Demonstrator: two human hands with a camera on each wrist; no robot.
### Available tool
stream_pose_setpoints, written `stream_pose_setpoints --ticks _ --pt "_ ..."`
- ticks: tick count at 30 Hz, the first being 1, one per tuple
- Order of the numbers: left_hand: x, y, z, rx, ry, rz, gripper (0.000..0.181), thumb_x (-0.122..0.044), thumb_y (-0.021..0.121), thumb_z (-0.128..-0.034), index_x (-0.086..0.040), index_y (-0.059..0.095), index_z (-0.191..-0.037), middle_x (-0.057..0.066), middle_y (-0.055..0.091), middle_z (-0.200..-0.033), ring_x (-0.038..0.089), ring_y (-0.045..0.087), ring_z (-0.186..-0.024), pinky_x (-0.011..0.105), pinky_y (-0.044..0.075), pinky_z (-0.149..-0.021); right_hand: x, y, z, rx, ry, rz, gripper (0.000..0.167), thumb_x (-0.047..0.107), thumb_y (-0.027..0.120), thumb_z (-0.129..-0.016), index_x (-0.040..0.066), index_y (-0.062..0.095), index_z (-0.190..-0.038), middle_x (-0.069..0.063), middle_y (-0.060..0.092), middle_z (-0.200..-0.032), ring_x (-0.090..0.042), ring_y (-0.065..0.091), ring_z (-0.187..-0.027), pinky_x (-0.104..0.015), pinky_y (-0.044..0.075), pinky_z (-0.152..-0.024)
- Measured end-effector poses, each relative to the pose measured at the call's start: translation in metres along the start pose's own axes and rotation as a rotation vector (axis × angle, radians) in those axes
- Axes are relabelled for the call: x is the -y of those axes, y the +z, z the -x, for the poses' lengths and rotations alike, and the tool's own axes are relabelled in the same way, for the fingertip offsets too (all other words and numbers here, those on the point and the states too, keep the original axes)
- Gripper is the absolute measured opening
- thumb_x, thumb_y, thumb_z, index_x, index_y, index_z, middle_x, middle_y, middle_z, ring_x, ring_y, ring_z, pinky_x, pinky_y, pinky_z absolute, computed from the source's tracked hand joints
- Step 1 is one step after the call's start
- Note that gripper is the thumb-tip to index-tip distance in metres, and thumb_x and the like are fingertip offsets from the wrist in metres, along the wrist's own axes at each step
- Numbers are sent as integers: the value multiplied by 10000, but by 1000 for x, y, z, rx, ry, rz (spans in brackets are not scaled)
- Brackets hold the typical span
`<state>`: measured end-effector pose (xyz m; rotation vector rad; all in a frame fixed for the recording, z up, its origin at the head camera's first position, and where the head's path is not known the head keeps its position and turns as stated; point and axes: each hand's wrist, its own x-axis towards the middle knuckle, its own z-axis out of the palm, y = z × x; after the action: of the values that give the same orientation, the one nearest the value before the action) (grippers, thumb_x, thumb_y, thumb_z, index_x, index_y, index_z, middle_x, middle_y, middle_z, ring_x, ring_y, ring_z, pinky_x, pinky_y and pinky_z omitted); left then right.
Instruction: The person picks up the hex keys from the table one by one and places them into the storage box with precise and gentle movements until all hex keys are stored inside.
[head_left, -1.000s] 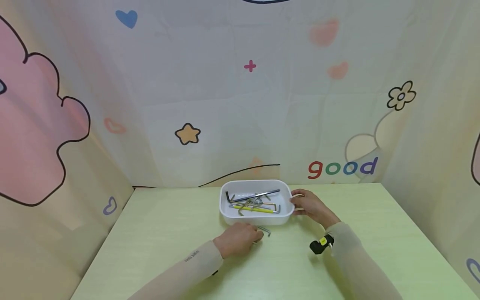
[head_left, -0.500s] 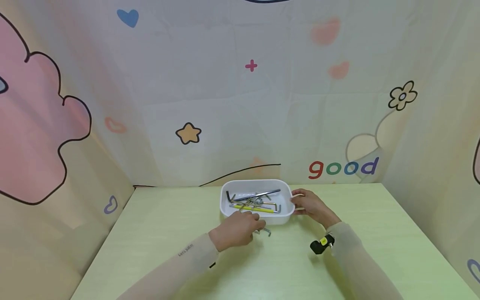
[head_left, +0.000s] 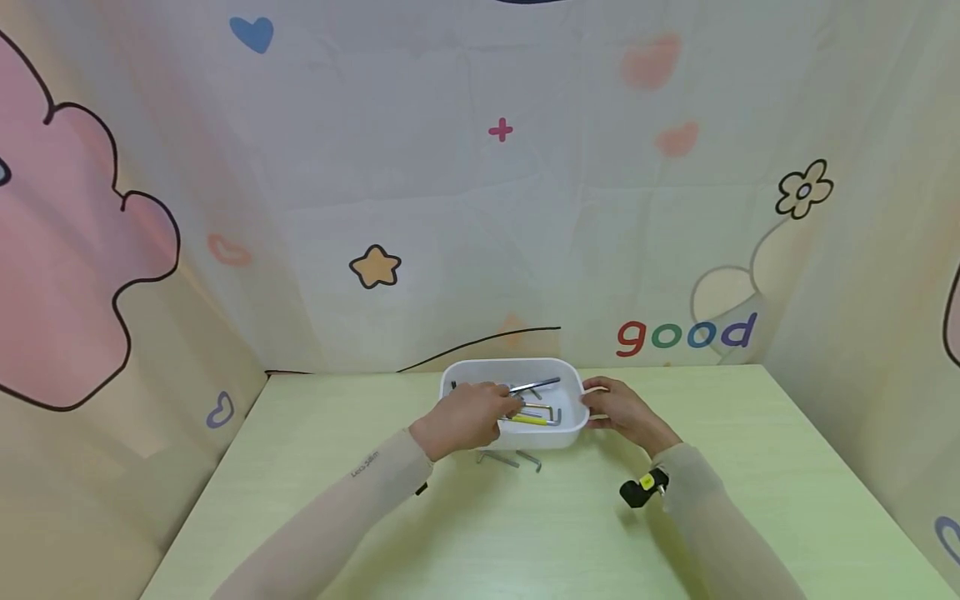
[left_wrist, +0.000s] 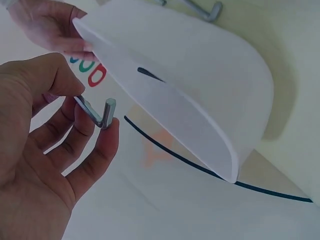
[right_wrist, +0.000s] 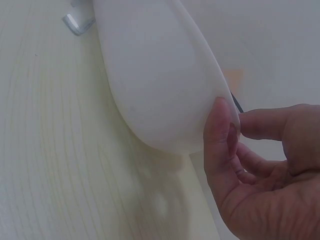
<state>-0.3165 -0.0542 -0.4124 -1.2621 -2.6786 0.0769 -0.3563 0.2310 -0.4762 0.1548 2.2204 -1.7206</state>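
My left hand (head_left: 463, 418) is over the left front part of a white plastic tray (head_left: 543, 438). In the left wrist view its thumb and fingers pinch a small silver hex key (left_wrist: 108, 115), short end up. At the tray's right end, my right hand (head_left: 622, 411) pinches the rim between thumb and fingers, clearer in the right wrist view. Inside lie several hex keys, among them a yellow one (head_left: 531, 421) and a long dark-silver one (head_left: 536, 386); my left hand hides some of them. On the table before the tray are two silver hex keys, one left (head_left: 501, 459), one right (head_left: 529, 461).
The pale wood-grain table (head_left: 570, 533) ends at a printed curtain (head_left: 450, 200) right behind the tray. Curtains also hang at both sides. A black wrist device (head_left: 642, 490) sits on the right sleeve.
My left hand has risen from the table in front of the tray, carrying a hex key up over the tray's left part. The right hand and tray have stayed put.
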Motion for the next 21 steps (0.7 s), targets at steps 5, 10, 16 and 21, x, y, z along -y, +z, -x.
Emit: stream_pose_setpoints --ticks 5,10,16,21 --pt "10 -5 -9 56 6 46 241 -53 669 -818 -216 661 -995 -70 639 -915 84 541 -763 208 388 -543 0 0 1 0 4 2 457 132 524 -989 5 388 -1406 -198 518 -1289 -244 584 -980 -297 606 -800" --pt "19 -10 -20 90 -12 57 222 -68 675 -822 -212 649 -989 -89 625 -913 68 524 -762 202 442 -629 2 0 1 2 -6 1 458 129 519 -993 -5 381 -1408 -201 520 -1281 -236 587 -969 -301 607 -792" --pt "32 -8 -34 148 -59 126 201 -77 664 -827 -224 617 -955 -95 606 -874 100 544 -771 231 455 -637 0 -2 -2 5 -9 -16 441 119 532 -983 -5 402 -1385 -175 536 -1233 -215 589 -933 -276 602 -760" --pt "41 -9 -42 234 -116 221 199 -92 701 -834 -210 621 -974 -71 610 -877 119 549 -808 227 471 -676 -1 0 -2 7 5 -17 454 128 536 -981 5 398 -1396 -177 520 -1262 -226 581 -957 -283 600 -779"
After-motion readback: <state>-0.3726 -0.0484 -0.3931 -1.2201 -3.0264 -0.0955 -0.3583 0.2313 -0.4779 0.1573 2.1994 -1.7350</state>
